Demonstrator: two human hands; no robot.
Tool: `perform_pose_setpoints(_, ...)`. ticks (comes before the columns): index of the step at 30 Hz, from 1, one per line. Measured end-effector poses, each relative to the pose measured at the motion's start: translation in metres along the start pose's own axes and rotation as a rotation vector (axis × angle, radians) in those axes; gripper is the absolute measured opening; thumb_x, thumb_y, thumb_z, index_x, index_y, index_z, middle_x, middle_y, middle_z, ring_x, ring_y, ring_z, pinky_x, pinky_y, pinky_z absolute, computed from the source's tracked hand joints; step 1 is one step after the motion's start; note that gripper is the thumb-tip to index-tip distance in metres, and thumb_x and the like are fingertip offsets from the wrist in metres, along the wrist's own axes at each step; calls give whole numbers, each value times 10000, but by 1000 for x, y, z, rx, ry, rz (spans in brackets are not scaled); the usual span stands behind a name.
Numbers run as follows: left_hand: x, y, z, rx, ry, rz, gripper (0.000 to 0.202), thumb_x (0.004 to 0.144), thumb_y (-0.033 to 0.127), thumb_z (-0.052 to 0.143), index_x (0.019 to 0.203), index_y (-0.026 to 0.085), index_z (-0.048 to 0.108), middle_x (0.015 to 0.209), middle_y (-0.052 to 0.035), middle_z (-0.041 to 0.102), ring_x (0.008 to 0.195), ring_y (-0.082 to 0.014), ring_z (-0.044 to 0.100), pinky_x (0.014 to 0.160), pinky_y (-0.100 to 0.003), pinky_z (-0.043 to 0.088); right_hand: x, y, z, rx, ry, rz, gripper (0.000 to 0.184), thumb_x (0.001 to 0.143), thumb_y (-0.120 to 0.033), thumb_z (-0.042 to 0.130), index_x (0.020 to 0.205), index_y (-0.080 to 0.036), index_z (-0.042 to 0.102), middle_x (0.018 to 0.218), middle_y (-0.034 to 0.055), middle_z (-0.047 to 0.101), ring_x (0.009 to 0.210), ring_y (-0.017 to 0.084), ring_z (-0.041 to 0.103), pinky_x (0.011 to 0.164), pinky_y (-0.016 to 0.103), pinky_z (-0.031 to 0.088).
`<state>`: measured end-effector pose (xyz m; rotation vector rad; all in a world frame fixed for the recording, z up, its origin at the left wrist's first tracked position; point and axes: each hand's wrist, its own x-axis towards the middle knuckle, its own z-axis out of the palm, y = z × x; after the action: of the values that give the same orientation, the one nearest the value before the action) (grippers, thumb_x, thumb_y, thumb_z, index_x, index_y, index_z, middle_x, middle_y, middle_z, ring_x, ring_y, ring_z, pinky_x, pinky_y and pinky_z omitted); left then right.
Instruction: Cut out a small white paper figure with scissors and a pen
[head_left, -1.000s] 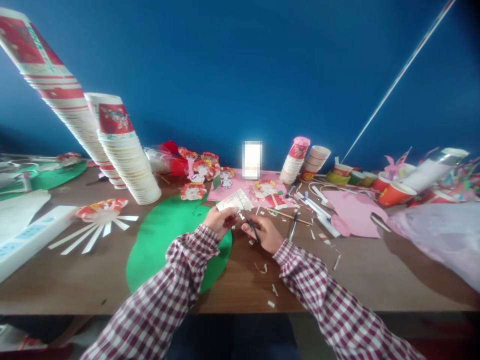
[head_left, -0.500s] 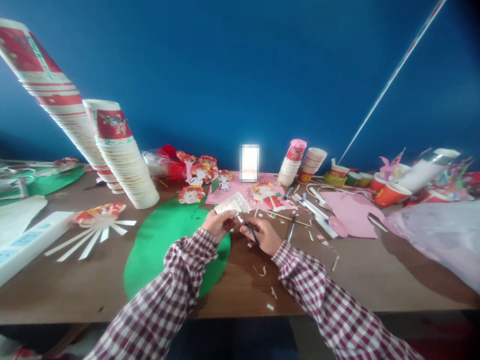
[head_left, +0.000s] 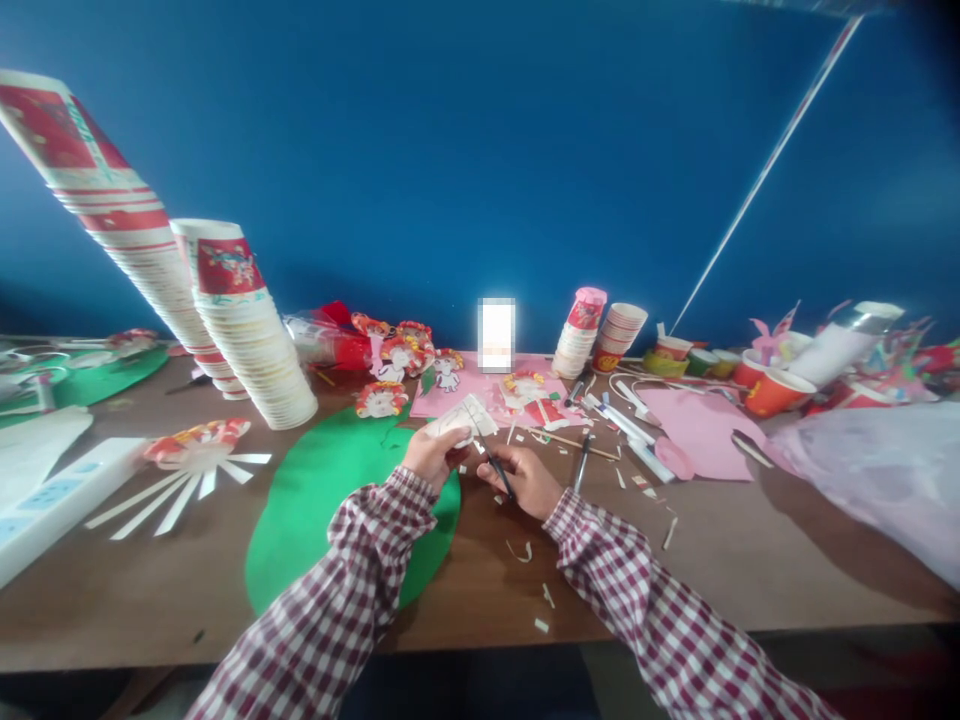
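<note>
My left hand (head_left: 433, 460) pinches a white piece of paper (head_left: 454, 415) with dark lines drawn on it. Closed round a pair of dark scissors (head_left: 501, 474), my right hand (head_left: 532, 482) is just to the right of the paper. The scissor blades point up and left and meet the paper's right edge. Part of the handles is hidden by my fingers. Below my left forearm lies a green rounded sheet (head_left: 300, 520). Small paper scraps (head_left: 519, 551) are scattered on the brown table (head_left: 510, 600) around my right hand.
Tall stacks of paper cups (head_left: 251, 340) lean at the left, near a white power strip (head_left: 67, 500) and a cut-cup figure (head_left: 196, 450). Pink sheets (head_left: 701, 430), a pen (head_left: 583, 460) and shorter cup stacks (head_left: 577, 340) are beyond and to the right. A blue wall (head_left: 450, 150) rises behind.
The whole view has shifted slightly, with the table appearing a little lower. My hands keep hold of the paper and scissors, and the paper has tilted a little.
</note>
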<state>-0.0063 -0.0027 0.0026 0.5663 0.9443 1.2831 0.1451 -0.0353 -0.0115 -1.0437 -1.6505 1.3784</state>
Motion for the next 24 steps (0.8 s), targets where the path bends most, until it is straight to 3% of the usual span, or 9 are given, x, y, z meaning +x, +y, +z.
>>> perform_pose_setpoints(15, 3, -7, -3, -22, -88, 22, 330, 494, 91, 756, 808, 82, 654, 752, -64, 676, 614, -141, 615, 501, -209, 506, 3, 7, -2, 92, -42, -42, 329, 766, -445, 614, 888, -142, 575, 573, -38, 464, 479, 81, 442, 444, 198, 384)
perform_pose_setpoints(24, 4, -7, -4, -22, -118, 18, 324, 502, 103, 761, 808, 83, 654, 729, -54, 669, 587, -125, 603, 504, -205, 504, 2, 4, -3, 71, -52, -39, 339, 765, -461, 609, 882, -144, 581, 558, -44, 438, 473, 79, 409, 460, 208, 396)
